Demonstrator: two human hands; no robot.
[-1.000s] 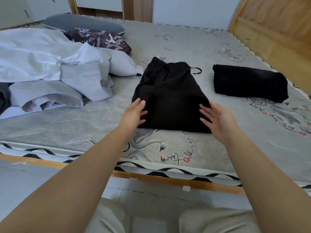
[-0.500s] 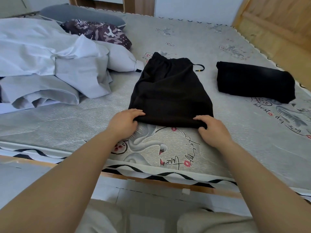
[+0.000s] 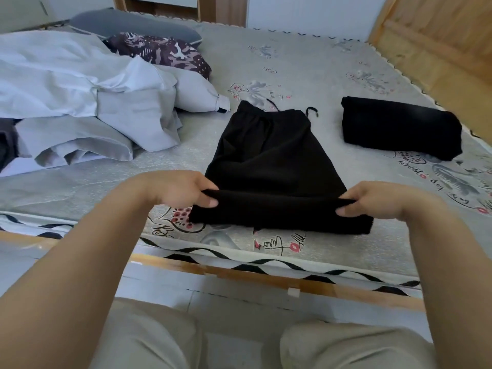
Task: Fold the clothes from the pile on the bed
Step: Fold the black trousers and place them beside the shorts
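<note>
Black shorts point(image 3: 271, 161), mid-bed, half folded; left hand point(image 3: 173, 190) and right hand point(image 3: 378, 201) pinch the raised near hem at its corners. Done: one folded black garment point(image 3: 399, 129), right; left to fold: pale pile point(image 3: 80, 102), far left.

The grey clothes pile point(image 3: 80, 102) is running off the left edge. The lifted hem of the black shorts point(image 3: 271, 166) is hiding the fingertips of both hands. The mattress print point(image 3: 436, 177) lettering is proving unreadable.
</note>
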